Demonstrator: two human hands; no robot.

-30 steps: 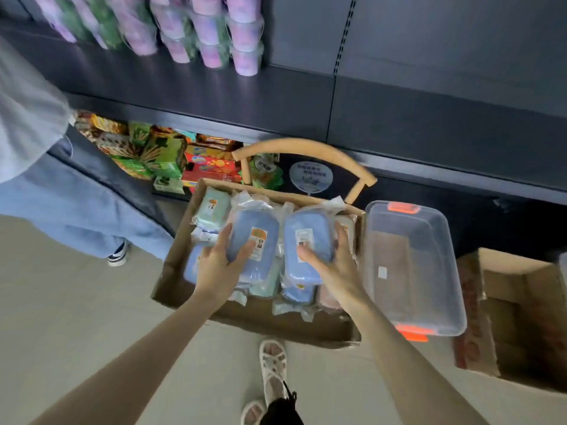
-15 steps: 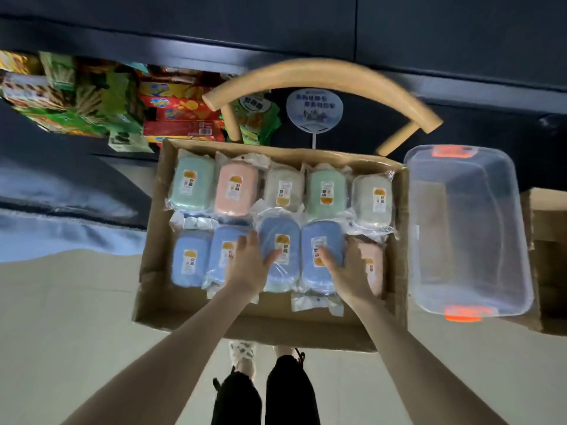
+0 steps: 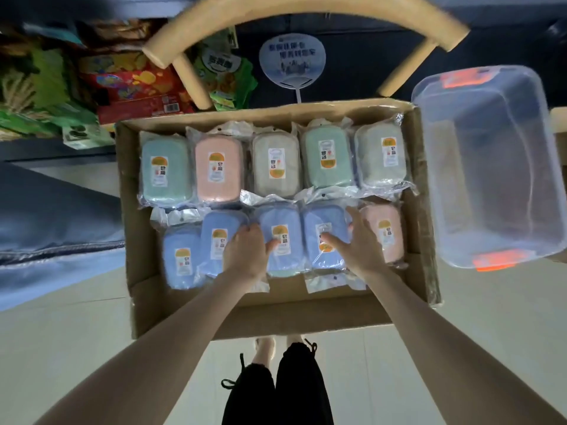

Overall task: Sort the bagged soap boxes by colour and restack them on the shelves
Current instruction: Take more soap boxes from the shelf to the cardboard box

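An open cardboard carton [image 3: 422,216] holds two rows of bagged soap boxes. The back row runs green [image 3: 162,170], pink [image 3: 219,170], beige [image 3: 274,167], green [image 3: 326,157], pale beige [image 3: 380,154]. Several blue boxes fill the front row, ending in a pink one [image 3: 383,234] at the right. My left hand [image 3: 245,251] rests across the second blue box [image 3: 219,237] and the third [image 3: 283,240], thumb on the third. My right hand [image 3: 352,245] lies with spread straight fingers on the fourth blue box [image 3: 322,219].
A clear plastic tub [image 3: 491,167] with orange latches stands right of the carton. A wooden chair back [image 3: 306,13] arches behind it, with a round paper fan [image 3: 291,59]. Snack packs [image 3: 132,87] fill the low shelf at left. My legs stand below the carton.
A second ago both hands held a blue box each above the carton. Those boxes now lie in the front row with my hands on top. The view has tilted down onto the carton.
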